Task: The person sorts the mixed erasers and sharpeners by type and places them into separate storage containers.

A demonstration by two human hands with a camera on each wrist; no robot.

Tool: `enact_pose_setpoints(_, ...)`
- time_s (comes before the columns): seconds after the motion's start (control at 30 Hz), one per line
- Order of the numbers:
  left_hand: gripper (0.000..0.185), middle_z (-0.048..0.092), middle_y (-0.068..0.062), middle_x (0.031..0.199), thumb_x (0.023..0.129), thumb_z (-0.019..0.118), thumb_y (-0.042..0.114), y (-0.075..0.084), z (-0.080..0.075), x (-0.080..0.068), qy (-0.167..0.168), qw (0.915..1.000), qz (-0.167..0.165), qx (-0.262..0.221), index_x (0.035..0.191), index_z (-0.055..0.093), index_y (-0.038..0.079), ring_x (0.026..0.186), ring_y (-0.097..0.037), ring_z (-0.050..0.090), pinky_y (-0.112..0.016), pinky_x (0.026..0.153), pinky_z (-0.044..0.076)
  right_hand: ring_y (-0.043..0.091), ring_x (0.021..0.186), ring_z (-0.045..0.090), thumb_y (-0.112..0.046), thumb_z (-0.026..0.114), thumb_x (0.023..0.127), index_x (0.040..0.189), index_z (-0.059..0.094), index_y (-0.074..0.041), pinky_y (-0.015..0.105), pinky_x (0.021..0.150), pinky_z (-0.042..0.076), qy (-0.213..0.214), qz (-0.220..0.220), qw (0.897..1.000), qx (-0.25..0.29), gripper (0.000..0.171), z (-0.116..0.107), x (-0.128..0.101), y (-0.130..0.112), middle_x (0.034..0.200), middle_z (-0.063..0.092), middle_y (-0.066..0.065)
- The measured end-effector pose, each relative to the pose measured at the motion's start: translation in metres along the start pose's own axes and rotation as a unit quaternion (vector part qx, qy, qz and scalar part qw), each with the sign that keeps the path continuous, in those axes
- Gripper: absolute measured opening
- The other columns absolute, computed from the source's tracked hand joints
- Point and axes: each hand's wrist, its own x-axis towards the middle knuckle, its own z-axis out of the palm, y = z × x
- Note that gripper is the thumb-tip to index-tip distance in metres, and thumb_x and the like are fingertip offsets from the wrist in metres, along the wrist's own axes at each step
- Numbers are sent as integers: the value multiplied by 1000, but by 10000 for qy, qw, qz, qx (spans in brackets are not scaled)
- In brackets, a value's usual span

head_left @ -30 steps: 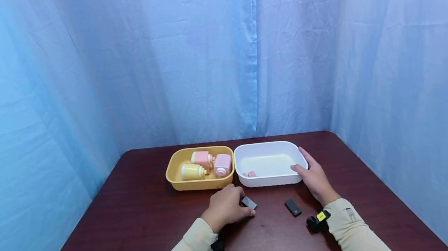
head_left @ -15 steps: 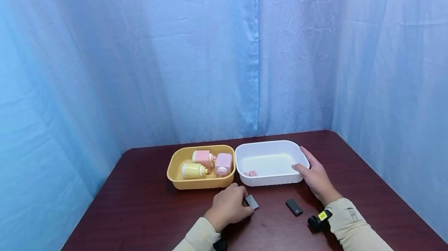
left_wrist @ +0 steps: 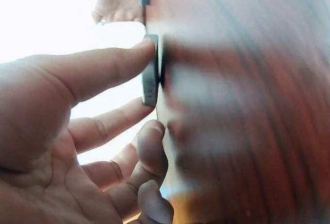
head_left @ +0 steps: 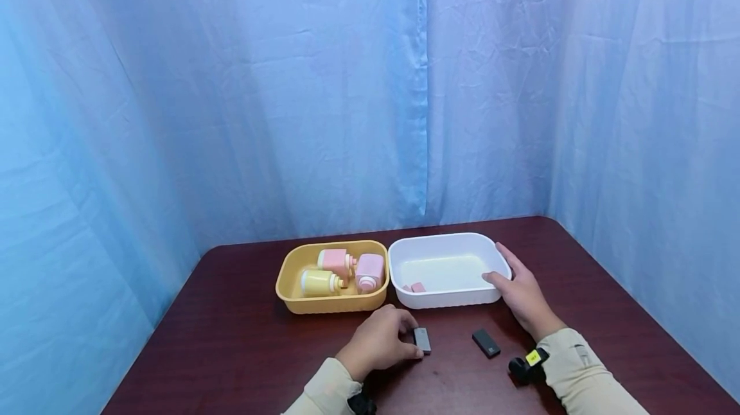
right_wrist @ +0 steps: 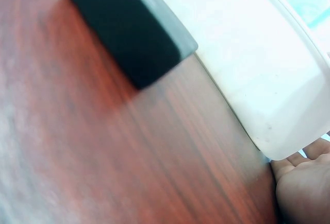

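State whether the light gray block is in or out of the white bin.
Out: the light gray block is held by the left hand, nearer the camera than the white bin.

The table (head_left: 260,363) had a wood-grain surface with a slight gloss. The white tub (head_left: 448,299) and yellow tub (head_left: 332,305) appeared to be smooth plastic. The grey block (head_left: 422,340) was smooth; the black block (head_left: 485,343) had a matt side. The curtain (head_left: 335,94) was creased cloth with a satin sheen.

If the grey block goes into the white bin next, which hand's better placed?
Left, likely: the left hand has thumb and finger on the grey block, near the white bin. The right hand grips that bin's right end, so it looks better for steadying.
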Motion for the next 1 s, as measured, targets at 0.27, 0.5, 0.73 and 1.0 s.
enact_pose_setpoints(0.27,28,70,9,87,77,92,21,-2,-1,5,-383,9912,-5,-1265,100,78,13,76,-5,60,-23,71,51,37,156,22,-23,66,100,168,13,-23,60,122,28,-28,-37,10000,7,87,0,1,0,174,15,10)
enact_pose_setpoints(0.5,28,74,2,93,81,89,20,6,-6,2,-518,9805,-170,-1888,105,78,14,81,-8,63,-26,75,53,37,156,23,-26,66,100,168,12,-24,61,121,29,-51,-5,10000,-2,87,1,0,1,174,15,11)
enact_pose_setpoints(0.73,32,74,0,101,83,88,19,11,-7,1,-309,9793,47,-2001,113,78,12,91,-10,66,-27,82,53,37,155,23,-27,66,101,168,11,-24,60,121,29,-75,-14,10000,50,87,0,0,2,173,15,13)
enact_pose_setpoints(1.0,33,76,-1,105,84,87,18,16,-8,0,-209,9752,103,-2202,115,78,12,99,-16,70,-33,90,57,34,156,21,-27,66,101,168,11,-28,58,121,29,-116,-43,9999,-15,86,-2,-2,0,174,15,8)
